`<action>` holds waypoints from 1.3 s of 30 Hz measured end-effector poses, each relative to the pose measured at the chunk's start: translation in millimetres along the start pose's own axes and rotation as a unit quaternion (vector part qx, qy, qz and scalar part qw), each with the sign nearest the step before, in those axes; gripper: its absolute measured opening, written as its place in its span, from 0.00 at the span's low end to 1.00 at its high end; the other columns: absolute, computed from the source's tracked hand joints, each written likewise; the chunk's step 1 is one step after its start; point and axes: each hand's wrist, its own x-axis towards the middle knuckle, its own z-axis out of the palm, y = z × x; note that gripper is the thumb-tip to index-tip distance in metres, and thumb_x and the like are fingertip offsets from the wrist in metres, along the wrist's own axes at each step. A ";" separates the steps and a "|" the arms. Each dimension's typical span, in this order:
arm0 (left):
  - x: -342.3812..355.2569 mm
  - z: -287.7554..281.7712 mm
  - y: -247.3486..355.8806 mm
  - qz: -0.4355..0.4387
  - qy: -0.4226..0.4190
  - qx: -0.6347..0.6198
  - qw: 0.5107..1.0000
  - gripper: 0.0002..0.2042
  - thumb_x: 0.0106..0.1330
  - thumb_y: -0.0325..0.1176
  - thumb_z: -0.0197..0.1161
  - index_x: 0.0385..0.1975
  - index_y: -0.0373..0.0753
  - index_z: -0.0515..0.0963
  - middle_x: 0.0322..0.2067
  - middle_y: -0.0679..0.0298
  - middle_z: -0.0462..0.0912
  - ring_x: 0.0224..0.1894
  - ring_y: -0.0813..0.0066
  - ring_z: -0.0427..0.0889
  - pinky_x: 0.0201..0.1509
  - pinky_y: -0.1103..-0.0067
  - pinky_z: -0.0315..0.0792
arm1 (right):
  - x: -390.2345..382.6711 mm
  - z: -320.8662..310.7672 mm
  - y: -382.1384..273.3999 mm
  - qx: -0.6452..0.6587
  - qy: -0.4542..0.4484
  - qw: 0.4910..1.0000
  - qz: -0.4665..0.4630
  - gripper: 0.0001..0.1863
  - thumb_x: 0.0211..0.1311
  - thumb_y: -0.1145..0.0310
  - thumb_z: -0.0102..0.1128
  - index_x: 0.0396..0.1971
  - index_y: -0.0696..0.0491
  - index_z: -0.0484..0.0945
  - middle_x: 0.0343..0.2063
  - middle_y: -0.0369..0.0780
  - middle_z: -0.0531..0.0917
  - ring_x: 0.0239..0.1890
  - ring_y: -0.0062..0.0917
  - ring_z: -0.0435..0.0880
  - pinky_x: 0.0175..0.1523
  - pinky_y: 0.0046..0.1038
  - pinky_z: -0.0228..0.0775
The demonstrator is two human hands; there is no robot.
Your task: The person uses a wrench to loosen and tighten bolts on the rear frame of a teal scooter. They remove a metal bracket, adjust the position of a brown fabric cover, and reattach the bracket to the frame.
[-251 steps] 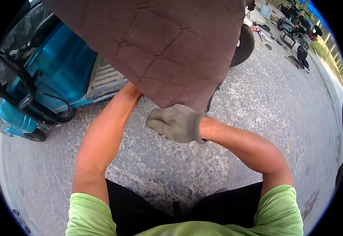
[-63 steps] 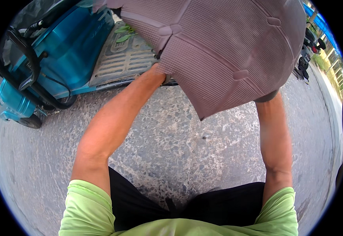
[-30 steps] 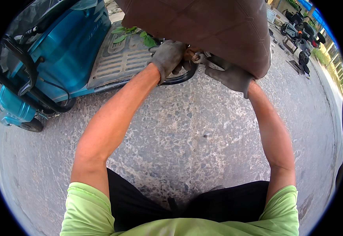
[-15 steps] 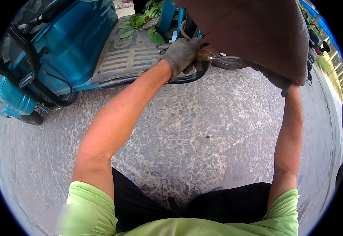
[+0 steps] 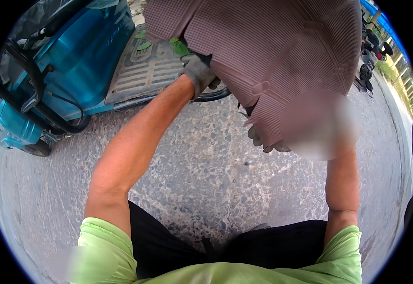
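A large brown rubber mat [image 5: 272, 47] with a ribbed, quilted pattern fills the top right and droops toward me. My left hand [image 5: 199, 72], in a grey glove, is closed at the mat's left edge, beside the scooter's footboard [image 5: 140, 71]; what its fingers hold is hidden. My right hand [image 5: 261, 139], also gloved, has curled fingers on the mat's lower edge, the rest covered by the mat and a blurred patch. Green leaves [image 5: 179, 46] lie on the footboard near my left hand.
A teal scooter body [image 5: 83, 66] with black tubular bars [image 5: 40, 90] and a small wheel [image 5: 38, 146] stands at the left. Speckled concrete ground [image 5: 216, 184] lies below me. Dark vehicle parts [image 5: 367, 71], a blue awning [image 5: 381, 21] and a fence [image 5: 408, 94] are at the right edge.
The mat has folded down toward me, showing its ribbed face and covering more of the footboard. My right hand has come lower and nearer; my left has shifted slightly left and down.
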 end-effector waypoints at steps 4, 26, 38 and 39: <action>-8.0 4.0 14.6 -0.003 0.003 0.027 1.000 0.11 0.74 0.35 0.51 0.33 0.36 0.76 0.17 0.62 0.78 0.11 0.78 0.66 0.13 0.79 0.58 | -19.5 14.6 -23.0 -0.200 0.143 0.960 0.130 0.20 0.61 0.62 0.73 0.52 0.53 0.85 0.49 0.45 0.87 0.50 0.32 0.89 0.57 0.34 0.83; 5.9 -0.4 -6.7 0.126 0.007 0.164 0.978 0.18 0.78 0.41 0.42 0.37 0.37 0.78 0.20 0.61 0.82 0.13 0.76 0.73 0.16 0.78 0.66 | 11.6 36.4 -38.0 -0.447 0.042 0.889 -0.088 0.17 0.57 0.70 0.67 0.49 0.53 0.84 0.39 0.40 0.86 0.38 0.25 0.87 0.43 0.28 0.83; -6.7 -3.0 7.7 0.021 -0.023 0.016 0.999 0.25 0.77 0.52 0.47 0.34 0.35 0.79 0.20 0.61 0.81 0.13 0.76 0.71 0.16 0.78 0.64 | 38.8 104.5 -70.8 -0.487 0.040 0.872 0.030 0.15 0.59 0.58 0.65 0.30 0.57 0.82 0.19 0.36 0.80 0.21 0.31 0.83 0.29 0.36 0.79; -9.8 -2.2 10.2 0.030 -0.017 0.032 0.999 0.25 0.77 0.52 0.47 0.33 0.34 0.79 0.20 0.61 0.81 0.13 0.76 0.71 0.16 0.78 0.64 | 39.8 100.3 -79.8 -0.405 -0.028 0.911 0.067 0.15 0.59 0.58 0.65 0.30 0.57 0.83 0.20 0.37 0.81 0.22 0.32 0.84 0.29 0.36 0.79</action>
